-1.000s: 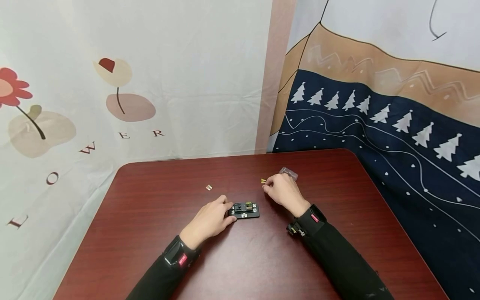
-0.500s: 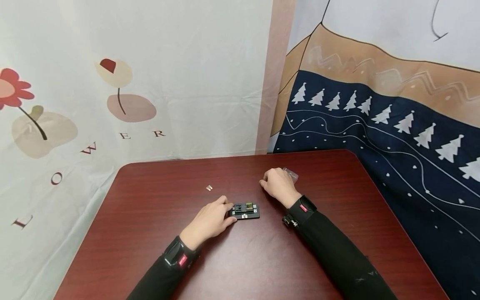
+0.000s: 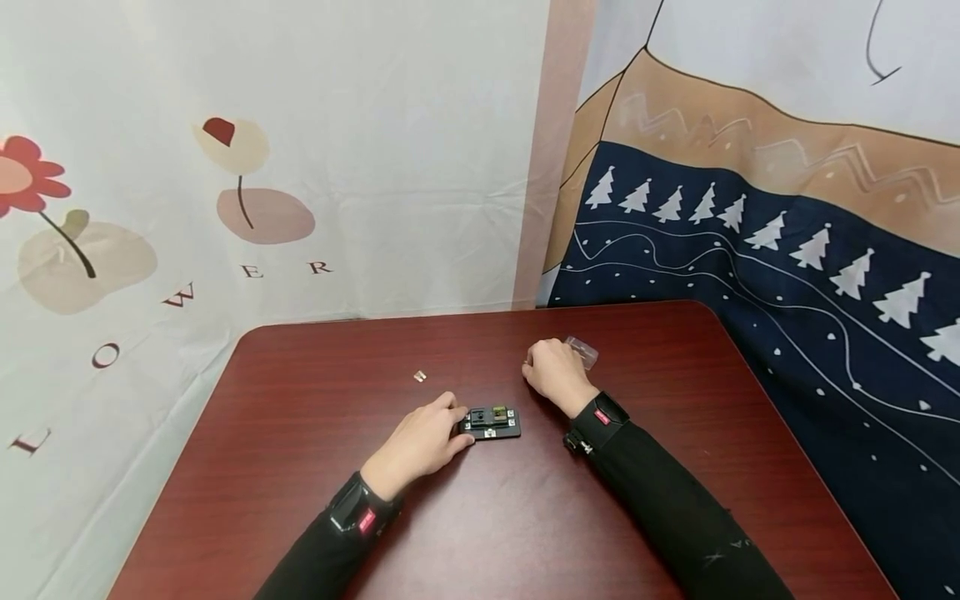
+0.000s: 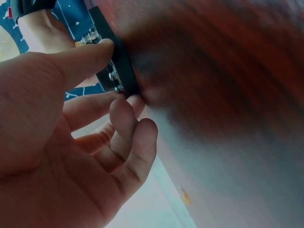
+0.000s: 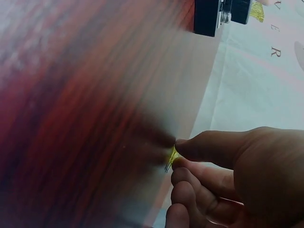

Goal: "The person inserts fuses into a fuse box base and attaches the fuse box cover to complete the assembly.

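Observation:
My left hand (image 3: 416, 442) grips the left end of a small black block (image 3: 504, 432) on the table, thumb on the near side. The block carries metal screw terminals and a yellow insert (image 3: 499, 412) on its top. Away to the right and farther back, my right hand (image 3: 557, 373) pinches a small translucent yellow piece (image 5: 172, 156) between thumb and index finger, low at the tabletop. Thin metal prongs (image 5: 167, 167) stick out from it. In the head view the fingers mostly hide this piece.
A small pale-gold piece (image 3: 420, 376) lies on the table behind the left hand. A clear plastic packet (image 3: 583, 353) lies just beyond the right hand. The dark red table (image 3: 315, 467) meets printed cloth hangings (image 3: 420, 208) behind.
My right hand has turned and drawn slightly back near the same spot, its fingers now mostly covering the yellow piece. The left hand keeps its grip on the block.

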`<move>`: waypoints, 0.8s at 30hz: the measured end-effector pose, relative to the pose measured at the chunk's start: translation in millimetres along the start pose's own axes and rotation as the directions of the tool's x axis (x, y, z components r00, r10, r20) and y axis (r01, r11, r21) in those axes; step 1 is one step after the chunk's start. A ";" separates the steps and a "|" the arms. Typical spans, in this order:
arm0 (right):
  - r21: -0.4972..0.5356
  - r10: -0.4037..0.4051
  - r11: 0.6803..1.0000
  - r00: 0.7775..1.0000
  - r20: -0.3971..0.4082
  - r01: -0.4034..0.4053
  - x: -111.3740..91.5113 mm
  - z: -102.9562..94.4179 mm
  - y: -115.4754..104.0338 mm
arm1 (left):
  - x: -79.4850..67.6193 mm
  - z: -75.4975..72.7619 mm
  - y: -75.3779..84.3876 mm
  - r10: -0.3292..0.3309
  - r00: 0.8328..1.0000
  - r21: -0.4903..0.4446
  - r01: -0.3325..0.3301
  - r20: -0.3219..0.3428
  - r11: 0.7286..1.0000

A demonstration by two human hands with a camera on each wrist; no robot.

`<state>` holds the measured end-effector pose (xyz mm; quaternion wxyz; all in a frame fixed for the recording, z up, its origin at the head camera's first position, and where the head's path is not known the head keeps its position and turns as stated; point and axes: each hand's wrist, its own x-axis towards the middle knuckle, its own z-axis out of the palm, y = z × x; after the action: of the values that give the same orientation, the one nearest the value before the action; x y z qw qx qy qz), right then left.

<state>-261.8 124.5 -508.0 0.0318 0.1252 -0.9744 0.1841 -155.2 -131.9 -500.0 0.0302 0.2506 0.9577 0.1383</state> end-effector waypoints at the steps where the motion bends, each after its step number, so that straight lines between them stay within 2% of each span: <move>1: 0.000 -0.004 1.000 1.000 0.001 0.004 -0.1 -0.1 -0.1 | -0.2 -0.1 0.0 0.000 1.000 -0.001 0.000 0.000 1.000; 16: 0.000 0.019 1.000 1.000 -0.007 -0.019 1.3 2.3 -0.1 | -0.8 0.5 0.2 0.007 1.000 0.000 -0.007 -0.018 1.000; 24: -0.025 -0.014 1.000 1.000 -0.007 0.014 1.2 1.0 1.0 | -0.5 0.8 0.3 0.009 1.000 0.001 -0.009 -0.016 1.000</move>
<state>-263.2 124.8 -509.1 0.0380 0.1310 -0.9755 0.1724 -154.5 -131.7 -500.6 0.0220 0.2537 0.9568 0.1400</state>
